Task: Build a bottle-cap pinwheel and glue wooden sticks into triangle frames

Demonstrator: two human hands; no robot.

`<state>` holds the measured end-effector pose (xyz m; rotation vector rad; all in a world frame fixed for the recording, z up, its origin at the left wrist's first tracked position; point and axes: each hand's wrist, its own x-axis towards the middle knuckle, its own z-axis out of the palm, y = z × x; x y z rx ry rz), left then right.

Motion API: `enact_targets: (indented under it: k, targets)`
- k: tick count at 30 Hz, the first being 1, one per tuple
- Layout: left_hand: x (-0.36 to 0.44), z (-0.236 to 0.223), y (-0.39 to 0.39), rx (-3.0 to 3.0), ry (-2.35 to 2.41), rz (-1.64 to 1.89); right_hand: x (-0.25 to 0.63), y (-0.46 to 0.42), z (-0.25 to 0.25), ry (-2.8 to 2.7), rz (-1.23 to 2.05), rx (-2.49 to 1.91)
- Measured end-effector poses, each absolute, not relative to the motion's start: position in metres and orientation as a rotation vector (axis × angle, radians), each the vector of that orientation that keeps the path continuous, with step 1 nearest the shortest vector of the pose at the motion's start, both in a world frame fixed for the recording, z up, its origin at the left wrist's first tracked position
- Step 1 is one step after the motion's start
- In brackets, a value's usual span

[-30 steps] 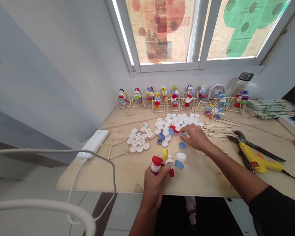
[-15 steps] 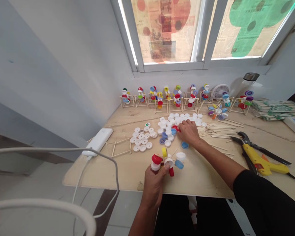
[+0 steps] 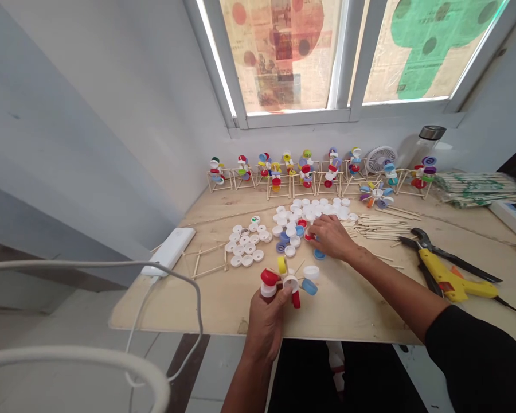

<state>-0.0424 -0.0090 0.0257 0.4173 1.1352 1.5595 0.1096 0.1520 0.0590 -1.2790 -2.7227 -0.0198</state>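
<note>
The left hand grips a bottle-cap pinwheel near the front of the tabletop, holding it steady and within easy view. The right hand, well apart, rests among loose caps, though whether it holds one is hidden. Finished pinwheels stand back out of the way, with a glue gun within reach.

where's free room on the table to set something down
Bare plywood lies between the pinwheel in the left hand and the yellow glue gun, and between that hand and the white charger. Crowded: bottle caps by the right hand, cap models along the back.
</note>
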Motion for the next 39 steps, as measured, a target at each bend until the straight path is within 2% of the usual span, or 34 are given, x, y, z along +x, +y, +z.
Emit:
enact_targets:
  k: [8, 21, 29, 35, 39]
  targets:
    - [-0.038, 0.039, -0.012, 0.41, 1.15, 1.565, 0.12, 0.152, 0.059, -2.677, -0.058, -1.287]
    - [-0.042, 0.033, -0.009, 0.455, 1.163, 1.527, 0.102, 0.154, 0.059, -2.651, -0.009, -1.293]
    - [-0.04, 0.036, -0.007, 0.431, 1.109, 1.535, 0.153, 0.107, 0.066, -2.684, 0.109, -1.164]
    - [-0.028, 0.039, 0.0, 0.457, 1.079, 1.503, 0.175, 0.082, 0.056, -2.669, 0.061, -1.152]
    - [-0.025, 0.036, 0.002, 0.461, 1.045, 1.482, 0.224, 0.074, 0.067, -2.469, -0.053, -1.206]
